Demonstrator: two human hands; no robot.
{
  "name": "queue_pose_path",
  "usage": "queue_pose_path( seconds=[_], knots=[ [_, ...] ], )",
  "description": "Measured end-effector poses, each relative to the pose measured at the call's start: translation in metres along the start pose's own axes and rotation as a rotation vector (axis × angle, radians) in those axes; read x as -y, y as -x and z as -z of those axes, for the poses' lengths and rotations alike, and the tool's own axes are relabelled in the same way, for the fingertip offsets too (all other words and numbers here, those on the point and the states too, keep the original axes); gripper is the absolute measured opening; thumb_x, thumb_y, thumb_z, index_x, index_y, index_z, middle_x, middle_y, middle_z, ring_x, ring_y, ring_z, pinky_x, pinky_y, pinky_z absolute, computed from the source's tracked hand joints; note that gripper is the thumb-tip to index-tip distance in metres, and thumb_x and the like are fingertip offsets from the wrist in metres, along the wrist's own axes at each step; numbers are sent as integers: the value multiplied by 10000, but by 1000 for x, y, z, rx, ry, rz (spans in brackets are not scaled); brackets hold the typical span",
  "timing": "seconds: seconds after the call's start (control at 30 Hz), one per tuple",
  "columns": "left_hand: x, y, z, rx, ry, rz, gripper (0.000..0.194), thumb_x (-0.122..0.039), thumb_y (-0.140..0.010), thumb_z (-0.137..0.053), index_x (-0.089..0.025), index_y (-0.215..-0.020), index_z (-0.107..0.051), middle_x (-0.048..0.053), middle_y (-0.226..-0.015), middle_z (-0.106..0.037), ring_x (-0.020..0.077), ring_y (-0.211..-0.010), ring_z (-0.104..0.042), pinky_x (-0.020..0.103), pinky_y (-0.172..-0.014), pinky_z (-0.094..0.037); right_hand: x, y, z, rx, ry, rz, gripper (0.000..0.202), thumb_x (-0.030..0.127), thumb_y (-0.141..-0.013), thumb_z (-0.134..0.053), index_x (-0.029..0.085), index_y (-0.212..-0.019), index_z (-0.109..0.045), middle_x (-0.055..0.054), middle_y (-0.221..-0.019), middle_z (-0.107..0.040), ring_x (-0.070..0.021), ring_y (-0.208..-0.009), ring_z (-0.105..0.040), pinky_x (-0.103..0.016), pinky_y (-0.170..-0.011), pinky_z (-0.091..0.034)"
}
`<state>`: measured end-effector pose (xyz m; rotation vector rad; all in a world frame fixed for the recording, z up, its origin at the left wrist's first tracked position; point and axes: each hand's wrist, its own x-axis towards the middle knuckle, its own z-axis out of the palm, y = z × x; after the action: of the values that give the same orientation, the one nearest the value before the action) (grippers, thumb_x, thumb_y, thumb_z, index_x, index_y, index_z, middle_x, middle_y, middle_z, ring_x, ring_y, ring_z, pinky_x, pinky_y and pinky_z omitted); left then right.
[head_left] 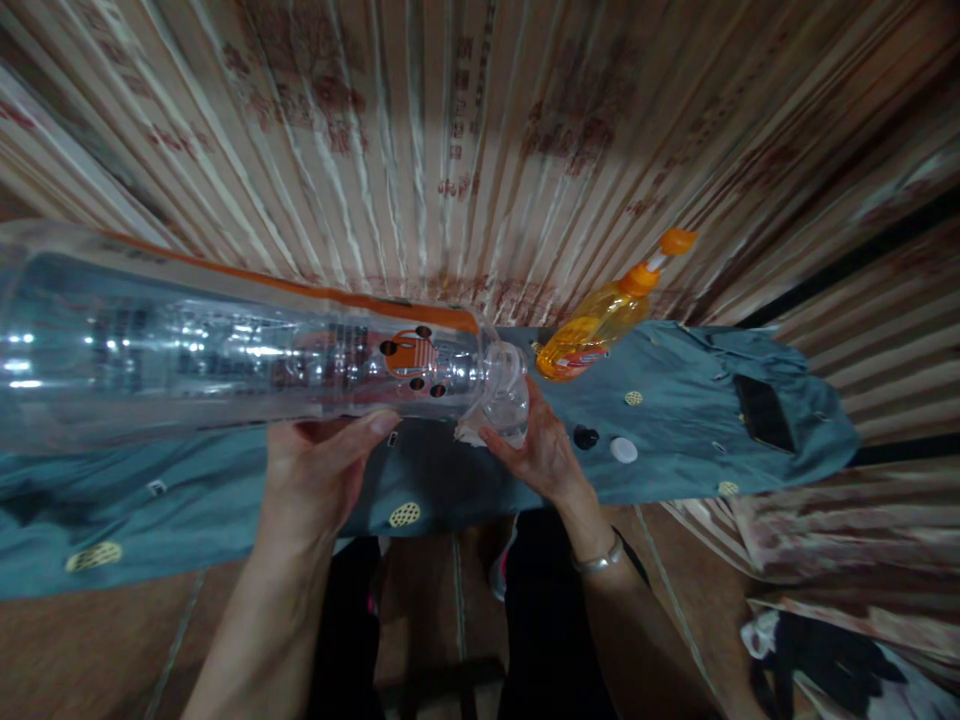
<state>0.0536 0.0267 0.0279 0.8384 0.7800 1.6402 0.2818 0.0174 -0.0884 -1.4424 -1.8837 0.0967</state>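
Note:
A large clear plastic bottle (225, 345) with an orange-edged printed label lies nearly level, its neck toward the right. My left hand (319, 465) grips it from below, thumb along the near side, most fingers hidden behind it. At the bottle's mouth, my right hand (544, 445) is closed around a small clear plastic container (506, 408); its exact kind cannot be made out. The neck and this container meet or overlap. Just beyond my right hand stands a pump bottle (596, 330) of yellow-orange liquid with an orange pump head.
A narrow table with a teal patterned cloth (675, 400) runs across the view. Right of my hand lie a small black cap (586, 437) and a white cap (623, 449). A phone (763, 413) rests farther right. A pleated curtain (420, 150) hangs behind.

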Motion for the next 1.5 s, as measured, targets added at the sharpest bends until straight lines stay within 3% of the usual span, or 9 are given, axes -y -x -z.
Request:
queue_pose_path(
  seconds=[0.2,0.33,0.43,0.73,1.27,1.5],
  knots=[
    [1,0,1,10,22,-16,939,-218,-466,-1069,-381,-1308,-686,-44,-804,-773,286,-864,-809,584,-986,-651,0,0,2,31,-6,-5,930,344,-897,-738,171,-1654,-226,-247,-1536,-596,-410,-1362,-653,-651,-1101,-576],
    [1,0,0,21,25,-15,980,-220,-470,-1069,-385,-1346,-663,-35,-886,-790,271,-858,-804,593,-1011,-635,0,1,1,33,4,-2,904,347,-895,-721,152,-1643,-251,-252,-1536,-594,-414,-1365,-647,-642,-1108,-568],
    [0,0,-1,20,33,-22,968,-215,-468,-1071,-378,-1334,-669,-73,-786,-764,217,-725,-780,548,-988,-651,-2,1,0,4,13,35,896,336,-911,-700,149,-1647,-222,-254,-1540,-591,-407,-1357,-652,-632,-1094,-578],
    [2,-2,2,52,37,-46,889,-223,-479,-1075,-365,-1277,-709,-90,-721,-775,143,-592,-729,356,-784,-700,-1,1,1,26,52,44,860,371,-930,-687,96,-1627,-264,-281,-1513,-599,-414,-1318,-670,-617,-1057,-601],
    [5,-2,3,21,24,-41,837,-236,-466,-1079,-346,-1217,-727,-74,-722,-745,155,-599,-709,369,-728,-706,-1,1,0,5,27,43,900,329,-919,-713,144,-1650,-223,-261,-1508,-609,-409,-1323,-670,-633,-1068,-595],
    [4,-1,4,-17,24,-43,920,-227,-417,-1087,-362,-1243,-706,-84,-742,-731,146,-602,-704,384,-762,-709,-2,1,0,7,56,55,895,353,-933,-700,143,-1650,-206,-267,-1518,-601,-415,-1337,-662,-631,-1052,-603]
  ],
)
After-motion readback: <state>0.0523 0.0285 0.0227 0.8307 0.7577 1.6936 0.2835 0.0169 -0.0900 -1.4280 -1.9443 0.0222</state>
